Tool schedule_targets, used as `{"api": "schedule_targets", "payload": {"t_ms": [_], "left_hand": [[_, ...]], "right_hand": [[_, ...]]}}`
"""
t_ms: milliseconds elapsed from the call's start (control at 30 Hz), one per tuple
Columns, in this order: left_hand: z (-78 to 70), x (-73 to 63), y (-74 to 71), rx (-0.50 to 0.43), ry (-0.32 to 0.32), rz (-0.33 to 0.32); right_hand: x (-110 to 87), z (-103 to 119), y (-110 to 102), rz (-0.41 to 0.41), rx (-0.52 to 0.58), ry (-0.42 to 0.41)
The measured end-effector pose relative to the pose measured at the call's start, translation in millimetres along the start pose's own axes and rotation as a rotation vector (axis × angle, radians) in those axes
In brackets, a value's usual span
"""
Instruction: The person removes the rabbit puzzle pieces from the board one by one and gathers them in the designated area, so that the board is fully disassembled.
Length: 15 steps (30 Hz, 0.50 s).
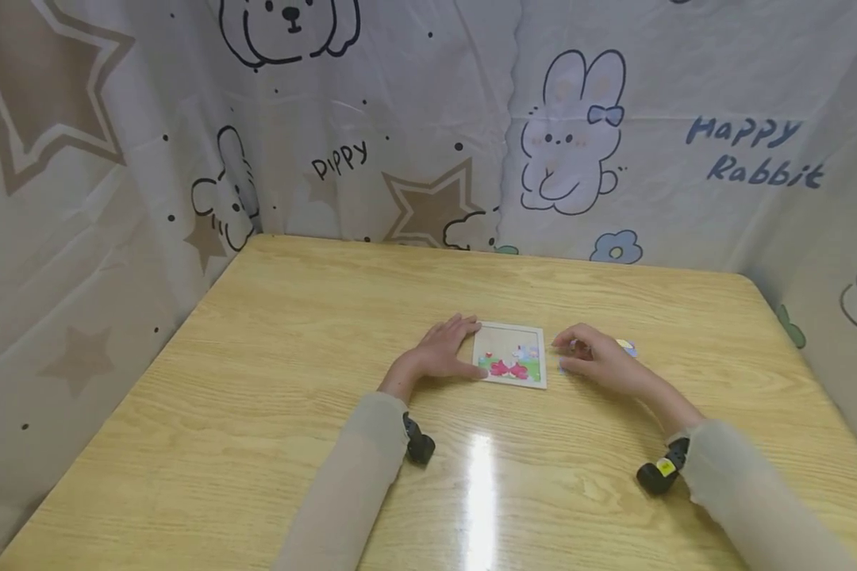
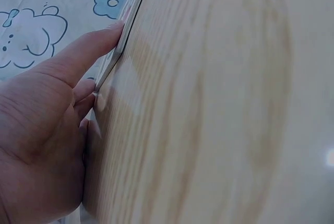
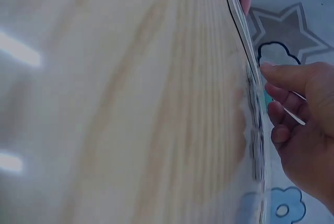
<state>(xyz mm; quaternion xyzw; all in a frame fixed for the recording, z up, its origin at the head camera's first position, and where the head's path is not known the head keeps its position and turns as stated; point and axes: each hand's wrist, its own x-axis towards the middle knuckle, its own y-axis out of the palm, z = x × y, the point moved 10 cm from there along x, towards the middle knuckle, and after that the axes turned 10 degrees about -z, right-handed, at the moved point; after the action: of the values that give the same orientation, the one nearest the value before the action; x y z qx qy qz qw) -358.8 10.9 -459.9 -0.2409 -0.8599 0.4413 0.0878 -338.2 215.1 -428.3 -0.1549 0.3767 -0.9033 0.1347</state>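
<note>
A small square jigsaw board (image 1: 509,333) with a pale frame lies on the table. Its lower and right parts show a colourful picture with red shapes on green; the upper left is plain tan. My left hand (image 1: 444,349) rests at the board's left side, its thumb by the lower corner and its fingertips by the upper one. Right of the board, my right hand (image 1: 600,361) hovers low with bent fingers, a gap between thumb and forefinger. I see nothing held there. Colourful jigsaw pieces (image 1: 626,347) lie beneath and behind it, mostly hidden.
The wooden table (image 1: 293,333) carries a bright light reflection near its front. A printed curtain (image 1: 428,119) with cartoon animals stands behind and at both sides. Black wrist cameras (image 1: 420,446) sit on both sleeves.
</note>
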Motion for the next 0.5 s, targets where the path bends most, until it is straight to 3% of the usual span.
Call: {"api": "schedule_targets", "payload": {"t_ms": [167, 500], "left_hand": [[1.0, 0.1, 1.8, 0.003, -0.009, 0.009], [1.7, 0.8, 1.4, 0.002, -0.001, -0.004]], "right_hand": [[14.6, 11.3, 15.8, 0.041, 0.005, -0.050], [30.1, 11.6, 37.7, 0.169, 0.009, -0.033]]}}
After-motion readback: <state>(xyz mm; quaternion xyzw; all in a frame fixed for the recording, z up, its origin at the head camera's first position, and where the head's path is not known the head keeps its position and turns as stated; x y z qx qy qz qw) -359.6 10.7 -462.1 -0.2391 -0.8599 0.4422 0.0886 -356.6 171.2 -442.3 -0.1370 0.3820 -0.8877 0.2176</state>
